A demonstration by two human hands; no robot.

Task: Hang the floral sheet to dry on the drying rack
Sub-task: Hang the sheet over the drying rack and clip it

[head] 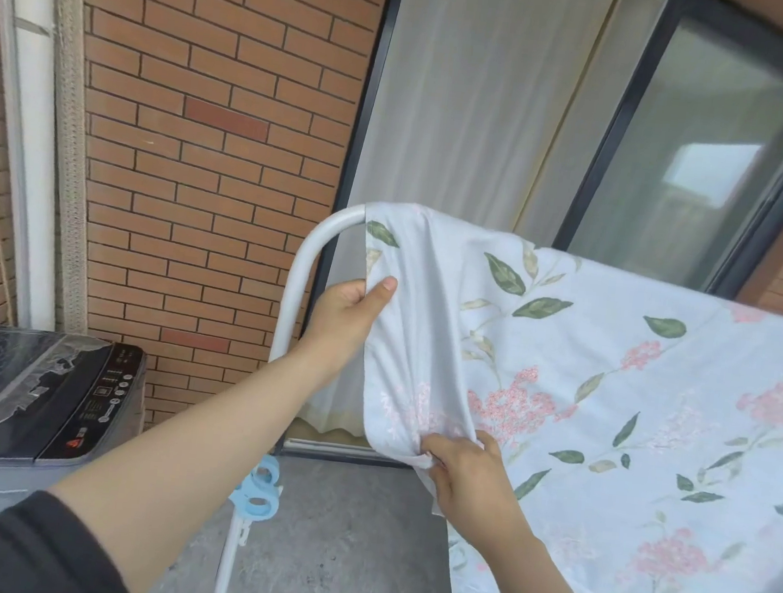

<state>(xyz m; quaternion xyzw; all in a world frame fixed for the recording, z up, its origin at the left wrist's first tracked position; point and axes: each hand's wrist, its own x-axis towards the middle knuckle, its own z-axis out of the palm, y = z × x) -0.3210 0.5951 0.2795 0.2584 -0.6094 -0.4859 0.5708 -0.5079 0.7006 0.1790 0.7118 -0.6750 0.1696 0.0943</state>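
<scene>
The floral sheet (614, 368), pale blue with pink flowers and green leaves, is draped over the top bar of the white metal drying rack (310, 249) and hangs down to the right. My left hand (349, 313) pinches the sheet's left edge just below the bar's curved corner, thumb on the cloth. Lower down, my right hand (463, 473) grips a bunched fold of the same edge. The rack's bar is hidden under the sheet from its corner rightwards.
A top-loading washing machine (30, 403) stands at the lower left against the brick wall (204, 131). Blue plastic rings (263, 490) hang on the rack's leg. Behind the rack are a curtained sliding glass door (472, 111) and a concrete floor (344, 542).
</scene>
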